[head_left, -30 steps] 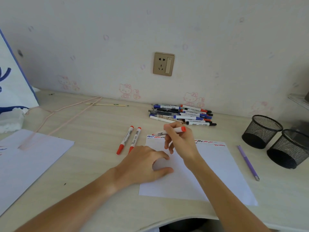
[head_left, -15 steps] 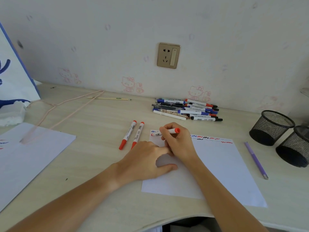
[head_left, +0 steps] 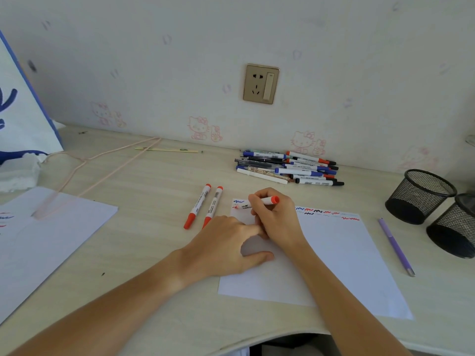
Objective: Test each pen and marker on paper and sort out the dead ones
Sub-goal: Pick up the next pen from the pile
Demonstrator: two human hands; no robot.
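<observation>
Red marker [head_left: 259,202]: gripped in the right hand [head_left: 276,219], fingers curled round the barrel, tip down on the far left corner of the test sheet [head_left: 341,255], where a faint red mark shows; held low and slanted, apparently to scribble a trial line.
Left hand [head_left: 228,246]: flat on the sheet's left edge, fingers relaxed and spread, holding nothing; likely pinning the paper against the stroke.
Test sheet: lies at the table's [head_left: 154,181] near edge; its far edge carries a row of blue, red and black squiggles.
Two red markers [head_left: 203,206]: capped, side by side just left of the sheet, probably sorted out; dead or live cannot be told.
Pen pile [head_left: 288,168]: stacked by the table's far edge against the wall, seemingly awaiting test.
Purple pen [head_left: 395,246]: alone, right of the sheet.
Two mesh cups [head_left: 421,196]: near the table's right edge.
</observation>
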